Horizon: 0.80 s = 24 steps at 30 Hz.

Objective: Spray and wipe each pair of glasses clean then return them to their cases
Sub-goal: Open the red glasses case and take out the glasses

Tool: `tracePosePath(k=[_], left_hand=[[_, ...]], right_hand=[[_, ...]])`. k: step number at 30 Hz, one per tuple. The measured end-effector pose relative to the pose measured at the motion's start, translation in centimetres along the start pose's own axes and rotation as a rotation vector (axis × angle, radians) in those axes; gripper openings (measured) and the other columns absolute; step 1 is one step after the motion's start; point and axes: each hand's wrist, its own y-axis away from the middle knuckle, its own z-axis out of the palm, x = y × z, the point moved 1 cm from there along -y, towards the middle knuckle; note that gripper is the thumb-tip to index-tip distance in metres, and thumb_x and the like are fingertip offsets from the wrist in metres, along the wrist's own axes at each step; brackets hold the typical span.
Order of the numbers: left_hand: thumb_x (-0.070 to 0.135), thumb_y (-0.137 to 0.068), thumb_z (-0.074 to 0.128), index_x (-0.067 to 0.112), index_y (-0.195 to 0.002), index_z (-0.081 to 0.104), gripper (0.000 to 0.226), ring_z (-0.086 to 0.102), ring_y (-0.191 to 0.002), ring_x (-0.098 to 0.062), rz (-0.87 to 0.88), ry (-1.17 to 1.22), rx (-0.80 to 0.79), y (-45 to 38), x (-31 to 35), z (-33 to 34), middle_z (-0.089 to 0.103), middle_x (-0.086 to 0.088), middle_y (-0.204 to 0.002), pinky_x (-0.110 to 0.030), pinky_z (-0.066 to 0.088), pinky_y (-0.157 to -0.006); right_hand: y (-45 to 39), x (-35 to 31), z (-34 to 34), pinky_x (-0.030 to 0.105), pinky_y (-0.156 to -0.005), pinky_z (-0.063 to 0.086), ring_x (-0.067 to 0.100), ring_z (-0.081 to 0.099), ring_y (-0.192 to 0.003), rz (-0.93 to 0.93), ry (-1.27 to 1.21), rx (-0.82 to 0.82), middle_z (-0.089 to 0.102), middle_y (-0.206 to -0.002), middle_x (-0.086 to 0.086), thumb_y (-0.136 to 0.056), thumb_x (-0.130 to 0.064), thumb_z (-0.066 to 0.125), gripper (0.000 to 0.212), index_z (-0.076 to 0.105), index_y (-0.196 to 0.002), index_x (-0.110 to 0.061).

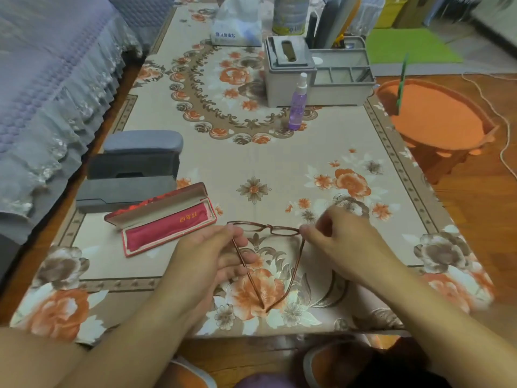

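A pair of thin brown-framed glasses (268, 229) is held just above the table near its front edge, temples unfolded toward me. My left hand (207, 259) grips the left end of the frame and its temple. My right hand (338, 239) pinches the right hinge. An open red case (165, 219) with a pink cloth lining lies left of the glasses. Three dark grey cases (134, 169) are stacked in a row behind it. A purple spray bottle (298, 103) stands upright mid-table.
A grey organiser box (316, 79) with compartments stands behind the bottle, with a tissue pack (237, 26) and a tin further back. An orange plastic stool (436, 119) is right of the table. A sofa with a lilac cover (47, 79) runs along the left.
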Motion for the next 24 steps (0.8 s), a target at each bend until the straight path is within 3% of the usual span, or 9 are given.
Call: tracePosePath(k=[2,5,10,13,18,20,24], left_hand=[[0.013,-0.099,0.058,0.0,-0.105,0.069,0.018,0.075,-0.076,-0.031,-0.03,0.001,-0.014,-0.5,0.0,-0.1,0.074,-0.015,-0.087,-0.03,0.055,-0.054],[0.006,-0.098,0.058,0.001,-0.111,0.069,0.018,0.073,-0.072,-0.025,-0.07,-0.018,-0.062,-1.2,-0.2,-0.1,0.073,-0.013,-0.085,-0.029,0.052,-0.056],[-0.001,-0.095,0.059,0.002,-0.115,0.068,0.022,0.068,-0.067,-0.018,-0.064,-0.118,-0.118,-2.0,-0.2,0.7,0.075,-0.015,-0.092,-0.027,0.045,-0.057],[-0.003,-0.093,0.063,0.008,-0.121,0.063,0.03,0.065,-0.073,-0.022,-0.015,-0.163,-0.142,-2.6,0.3,1.9,0.077,-0.017,-0.099,-0.027,0.046,-0.057],[-0.011,-0.086,0.065,0.021,-0.137,0.055,0.061,0.071,-0.083,-0.024,0.126,-0.34,-0.23,-4.1,0.5,3.8,0.074,-0.008,-0.111,-0.033,0.057,-0.071],[-0.005,-0.09,0.062,0.028,-0.14,0.053,0.06,0.075,-0.089,-0.015,0.185,-0.458,-0.251,-3.9,0.5,4.4,0.068,0.0,-0.121,-0.033,0.061,-0.079],[0.006,-0.095,0.058,0.037,-0.13,0.056,0.046,0.071,-0.085,-0.004,0.263,-0.598,-0.262,-2.6,0.6,3.5,0.063,0.011,-0.123,-0.033,0.059,-0.076]], right_hand=[[-0.2,0.4,0.4,0.038,-0.067,0.053,0.017,0.064,-0.069,0.079,0.018,-0.137,0.07,-0.073,0.001,-0.092,-0.057,0.059,0.042,0.066,-0.08,-0.017],[-0.2,0.2,1.1,0.032,-0.058,0.048,0.021,0.062,-0.062,0.084,-0.036,-0.166,0.069,-0.068,0.01,-0.091,-0.037,0.062,0.034,0.069,-0.074,-0.009],[-1.4,1.4,-0.3,0.026,-0.056,0.045,0.02,0.065,-0.065,0.12,-0.15,-0.019,0.069,-0.065,0.003,-0.09,-0.021,0.06,0.024,0.068,-0.072,-0.007],[-2.1,2.5,-1.8,0.016,-0.047,0.039,0.01,0.061,-0.048,0.101,-0.279,0.022,0.069,-0.056,-0.001,-0.094,-0.016,0.059,0.027,0.07,-0.072,-0.006],[-4.7,4.6,-2.5,0.029,-0.053,0.045,0.019,0.056,-0.048,0.177,-0.419,0.163,0.064,-0.053,0.001,-0.096,-0.014,0.058,0.03,0.066,-0.068,-0.006],[-5.2,5.2,-2.1,0.031,-0.057,0.045,0.018,0.056,-0.049,0.192,-0.372,0.186,0.064,-0.056,0.002,-0.097,-0.016,0.057,0.032,0.066,-0.068,-0.006],[-5.2,5.7,-1.7,0.037,-0.063,0.047,0.024,0.061,-0.059,0.208,-0.31,0.19,0.066,-0.06,0.005,-0.098,-0.022,0.054,0.033,0.067,-0.07,-0.009]])
